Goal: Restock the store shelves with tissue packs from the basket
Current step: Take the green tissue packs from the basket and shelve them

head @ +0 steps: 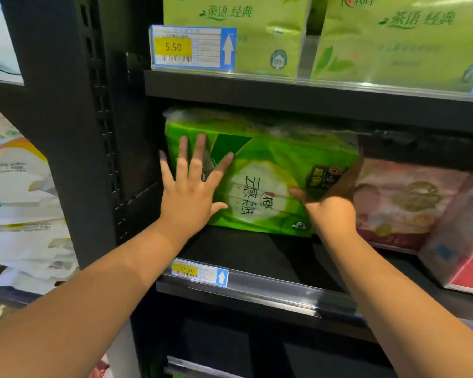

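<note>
the green tissue pack [260, 170] sits deep on the middle shelf [257, 285], beside the pink packs [404, 200]; left hand [191, 192] presses it flat with fingers spread, likely to seat it; right hand [329, 211] grips its lower right corner, probably steering.

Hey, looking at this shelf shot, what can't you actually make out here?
- Basket: nowhere in the head view, outside the frame.
- Right hand: its fingers go round the right side of the green tissue pack, into shadow.
- 17.50 price label: small print too tiny and blurred to read.
- Pink packs: blurred, print unreadable.
- Light green packs on the upper shelf: tops cut off by the top edge.
</note>
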The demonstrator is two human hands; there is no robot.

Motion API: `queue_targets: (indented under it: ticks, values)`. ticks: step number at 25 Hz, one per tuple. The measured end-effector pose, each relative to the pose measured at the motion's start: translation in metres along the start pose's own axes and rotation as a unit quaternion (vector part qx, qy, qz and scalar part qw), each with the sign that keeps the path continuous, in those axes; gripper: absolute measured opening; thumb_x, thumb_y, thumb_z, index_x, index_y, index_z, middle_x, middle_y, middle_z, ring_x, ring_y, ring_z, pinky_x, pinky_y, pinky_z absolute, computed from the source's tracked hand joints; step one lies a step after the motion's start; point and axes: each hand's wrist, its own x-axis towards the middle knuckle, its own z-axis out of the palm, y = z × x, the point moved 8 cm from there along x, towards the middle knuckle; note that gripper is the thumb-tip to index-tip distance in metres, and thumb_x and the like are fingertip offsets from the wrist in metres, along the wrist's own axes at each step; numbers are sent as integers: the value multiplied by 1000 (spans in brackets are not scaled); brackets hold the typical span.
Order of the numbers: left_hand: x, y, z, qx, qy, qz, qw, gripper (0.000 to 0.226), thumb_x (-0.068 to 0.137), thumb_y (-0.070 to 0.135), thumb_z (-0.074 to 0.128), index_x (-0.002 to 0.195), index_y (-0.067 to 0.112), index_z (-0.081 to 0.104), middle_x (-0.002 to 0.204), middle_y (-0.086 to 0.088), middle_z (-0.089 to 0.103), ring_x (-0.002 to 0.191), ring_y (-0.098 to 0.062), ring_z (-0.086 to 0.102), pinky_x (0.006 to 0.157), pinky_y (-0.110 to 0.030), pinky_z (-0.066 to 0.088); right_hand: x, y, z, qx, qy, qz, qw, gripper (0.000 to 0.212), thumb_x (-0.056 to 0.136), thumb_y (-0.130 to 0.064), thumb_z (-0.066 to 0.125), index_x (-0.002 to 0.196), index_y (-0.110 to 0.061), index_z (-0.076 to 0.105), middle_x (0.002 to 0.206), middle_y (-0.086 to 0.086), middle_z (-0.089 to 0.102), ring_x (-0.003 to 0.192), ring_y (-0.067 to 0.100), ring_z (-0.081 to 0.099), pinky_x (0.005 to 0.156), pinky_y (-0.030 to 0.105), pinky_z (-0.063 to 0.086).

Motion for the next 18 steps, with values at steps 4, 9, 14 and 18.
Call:
queue_targets:
  ticks: [4,9,14,18]
  values:
    - [4,15,25,-5,-86,36,996,132,60,62,78,147,43,-19,151,-10,-40,139,-47,-25,104,-71,-1,7,-1,31,-61,-59,-40,996,111,83,-80,22,142,13,30,138,30,45,128,43,44,104,44,40]
    - [15,26,44,-11,-178,32,983,127,74,54,72,134,47,-40,137,-3,-57,123,-36,-53,101,-77,0,-4,7,30,-222,28,-147,963,112,76,-47,65,152,-9,-8,156,29,16,140,46,27,107,56,36]
    - [11,25,55,-21,-232,36,972,112,83,59,57,127,50,-45,133,0,-60,120,-35,-56,97,-81,1,-8,-17,7,-340,172,-256,889,136,46,-59,85,154,-17,13,157,30,-1,142,46,13,110,63,14]
    - [22,21,65,-30,-289,34,956,115,81,65,56,120,51,-51,122,4,-67,110,-32,-61,101,-79,2,-6,-33,38,-317,100,-327,885,151,35,-64,86,152,-32,-3,159,14,-12,144,36,-17,107,61,-14]
